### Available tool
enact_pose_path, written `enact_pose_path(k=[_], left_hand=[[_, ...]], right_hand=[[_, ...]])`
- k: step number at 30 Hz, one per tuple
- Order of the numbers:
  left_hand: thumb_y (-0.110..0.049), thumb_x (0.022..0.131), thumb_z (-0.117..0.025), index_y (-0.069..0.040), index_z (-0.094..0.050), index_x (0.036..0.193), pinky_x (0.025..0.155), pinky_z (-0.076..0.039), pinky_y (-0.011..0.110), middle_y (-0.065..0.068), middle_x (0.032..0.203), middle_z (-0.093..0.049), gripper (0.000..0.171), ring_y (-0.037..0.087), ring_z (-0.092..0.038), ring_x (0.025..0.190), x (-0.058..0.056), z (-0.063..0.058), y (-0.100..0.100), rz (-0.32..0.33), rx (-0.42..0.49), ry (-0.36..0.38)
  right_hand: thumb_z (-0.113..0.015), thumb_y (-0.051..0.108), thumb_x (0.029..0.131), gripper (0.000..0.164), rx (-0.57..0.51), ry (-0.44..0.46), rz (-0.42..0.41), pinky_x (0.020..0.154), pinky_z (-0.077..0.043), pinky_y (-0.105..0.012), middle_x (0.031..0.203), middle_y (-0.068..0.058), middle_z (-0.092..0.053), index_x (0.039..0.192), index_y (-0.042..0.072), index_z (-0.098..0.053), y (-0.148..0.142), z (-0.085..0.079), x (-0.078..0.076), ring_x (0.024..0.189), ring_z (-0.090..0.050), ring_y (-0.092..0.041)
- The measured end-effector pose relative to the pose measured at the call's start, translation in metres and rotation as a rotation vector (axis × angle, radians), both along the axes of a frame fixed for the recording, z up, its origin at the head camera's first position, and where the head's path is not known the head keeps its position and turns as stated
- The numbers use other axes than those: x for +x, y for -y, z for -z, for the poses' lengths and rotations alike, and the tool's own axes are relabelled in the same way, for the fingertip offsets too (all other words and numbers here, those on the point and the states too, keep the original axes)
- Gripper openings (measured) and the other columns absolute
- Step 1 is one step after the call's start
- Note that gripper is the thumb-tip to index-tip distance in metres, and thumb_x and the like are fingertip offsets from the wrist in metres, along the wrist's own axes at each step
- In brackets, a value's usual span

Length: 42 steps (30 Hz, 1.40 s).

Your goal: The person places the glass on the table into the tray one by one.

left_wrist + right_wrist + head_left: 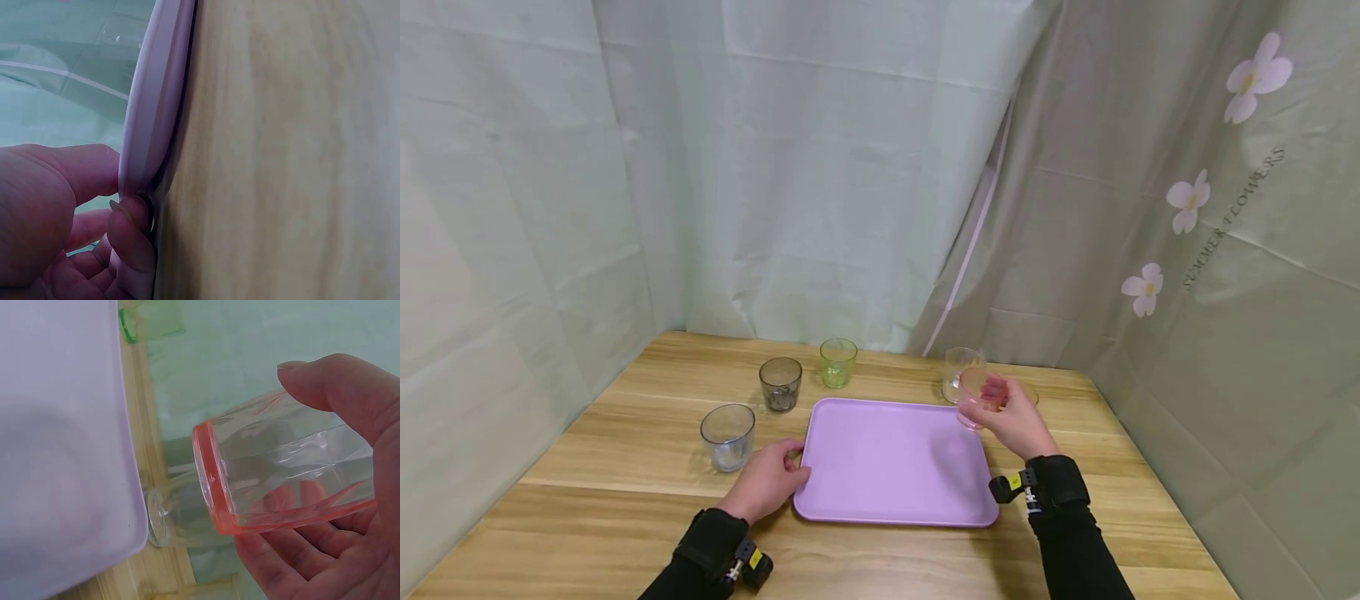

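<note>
My right hand [1019,422] grips a clear pink cup [294,469] round its sides, thumb on one side and fingers on the other. The cup is raised off the table by the far right corner of a purple tray [895,462]. My left hand [769,481] pinches the tray's left rim; in the left wrist view, one fingertip [134,212] lies at the rim's underside. A clear cup [955,367] stands behind the pink one. Part of a yellowish cup [1034,395] shows past my right hand, which hides most of it.
Left of the tray stand a clear cup [728,440] and a grey cup [780,386]. Beyond its far edge is a green cup [838,363]. Pale curtains [850,183] enclose the back and sides of the wooden table [647,442].
</note>
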State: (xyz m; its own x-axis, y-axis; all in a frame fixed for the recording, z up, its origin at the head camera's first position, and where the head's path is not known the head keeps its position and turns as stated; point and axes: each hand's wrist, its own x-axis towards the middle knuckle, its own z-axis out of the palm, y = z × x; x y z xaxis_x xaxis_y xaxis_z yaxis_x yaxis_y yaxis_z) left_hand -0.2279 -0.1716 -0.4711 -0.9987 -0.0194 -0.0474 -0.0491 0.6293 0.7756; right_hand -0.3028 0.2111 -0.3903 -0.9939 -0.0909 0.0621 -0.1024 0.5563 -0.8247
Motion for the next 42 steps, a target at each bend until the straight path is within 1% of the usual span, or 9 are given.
enact_pose_path(k=[5, 13, 18, 22, 26, 34, 42], left_hand=[[-0.009, 0.098, -0.076, 0.008, -0.063, 0.146, 0.062, -0.04, 0.028, 0.006, 0.084, -0.059, 0.052, 0.019, -0.054, 0.072, 0.001, 0.0, 0.0, 0.001, 0.012, -0.002], [-0.009, 0.098, -0.076, 0.008, -0.063, 0.145, 0.062, -0.04, 0.028, 0.005, 0.083, -0.059, 0.052, 0.019, -0.054, 0.071, 0.001, -0.001, 0.0, -0.005, 0.002, -0.008], [-0.009, 0.098, -0.076, 0.008, -0.063, 0.146, 0.061, -0.04, 0.027, 0.005, 0.083, -0.059, 0.053, 0.019, -0.054, 0.071, 0.001, -0.001, 0.001, -0.007, 0.006, -0.003], [-0.009, 0.098, -0.077, 0.008, -0.063, 0.147, 0.062, -0.04, 0.027, 0.005, 0.082, -0.059, 0.053, 0.019, -0.054, 0.071, 0.001, -0.001, 0.0, -0.009, 0.01, 0.003], [-0.009, 0.099, -0.077, 0.008, -0.063, 0.147, 0.062, -0.04, 0.027, 0.005, 0.083, -0.059, 0.053, 0.019, -0.054, 0.072, 0.001, -0.001, 0.0, -0.009, 0.014, 0.007], [-0.009, 0.098, -0.077, 0.008, -0.063, 0.146, 0.063, -0.04, 0.028, 0.006, 0.083, -0.059, 0.053, 0.019, -0.054, 0.073, 0.0, -0.001, 0.001, -0.017, 0.01, 0.004], [-0.01, 0.099, -0.077, 0.007, -0.062, 0.148, 0.063, -0.041, 0.028, 0.006, 0.085, -0.059, 0.054, 0.019, -0.054, 0.074, 0.001, -0.002, -0.001, -0.02, 0.022, 0.023]], right_hand=[[-0.086, 0.045, 0.095, 0.095, 0.005, 0.003, -0.007, 0.121, -0.047, -0.058, 0.157, -0.022, -0.056, 0.164, 0.001, -0.038, 0.007, -0.001, -0.004, 0.143, -0.056, -0.04], [-0.087, 0.044, 0.094, 0.093, -0.002, 0.0, -0.013, 0.118, -0.049, -0.056, 0.156, -0.02, -0.056, 0.162, 0.003, -0.04, 0.019, -0.004, -0.009, 0.14, -0.056, -0.038], [-0.087, 0.041, 0.094, 0.09, -0.019, 0.002, -0.029, 0.118, -0.05, -0.055, 0.156, -0.019, -0.056, 0.162, 0.003, -0.041, 0.026, -0.005, -0.012, 0.14, -0.057, -0.037], [-0.086, 0.035, 0.095, 0.087, -0.04, -0.014, -0.055, 0.117, -0.051, -0.055, 0.155, -0.022, -0.057, 0.161, 0.001, -0.041, 0.032, -0.005, -0.013, 0.139, -0.058, -0.039], [-0.087, 0.032, 0.094, 0.084, -0.053, -0.016, -0.059, 0.115, -0.051, -0.053, 0.152, -0.021, -0.059, 0.159, 0.002, -0.043, 0.037, -0.005, -0.013, 0.136, -0.059, -0.037], [-0.087, 0.032, 0.095, 0.083, -0.061, -0.012, -0.07, 0.111, -0.052, -0.049, 0.153, -0.022, -0.058, 0.159, 0.002, -0.044, 0.049, -0.007, -0.013, 0.135, -0.06, -0.035], [-0.087, 0.031, 0.094, 0.086, -0.079, -0.022, -0.086, 0.113, -0.051, -0.052, 0.154, -0.023, -0.058, 0.161, 0.001, -0.043, 0.058, -0.003, -0.015, 0.135, -0.061, -0.036]])
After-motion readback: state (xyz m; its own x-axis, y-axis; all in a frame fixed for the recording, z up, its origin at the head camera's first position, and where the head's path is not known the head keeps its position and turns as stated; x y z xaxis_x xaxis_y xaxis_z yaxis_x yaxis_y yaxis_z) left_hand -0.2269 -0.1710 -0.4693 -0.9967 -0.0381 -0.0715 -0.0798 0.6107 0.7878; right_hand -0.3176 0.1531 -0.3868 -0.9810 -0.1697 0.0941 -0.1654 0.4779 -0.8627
